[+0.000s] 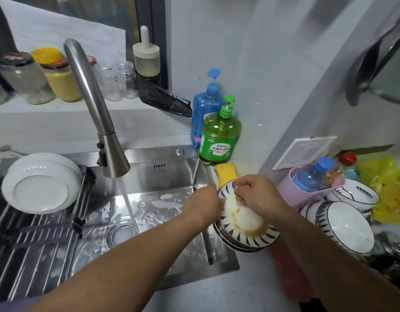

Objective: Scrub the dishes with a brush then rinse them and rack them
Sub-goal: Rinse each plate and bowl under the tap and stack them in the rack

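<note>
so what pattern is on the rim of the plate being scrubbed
Dark blue dashes radiating round a white rim on the plate, best seen in the head view.

Two hands [205, 200] [254, 191], two pump bottles [206, 109] [219, 136], one faucet [93, 100].

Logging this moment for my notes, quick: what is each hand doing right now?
Left hand: grips the rim of the top striped plate.
Right hand: fingers curled, pressing something onto the plate; what it holds cannot be told.
</note>
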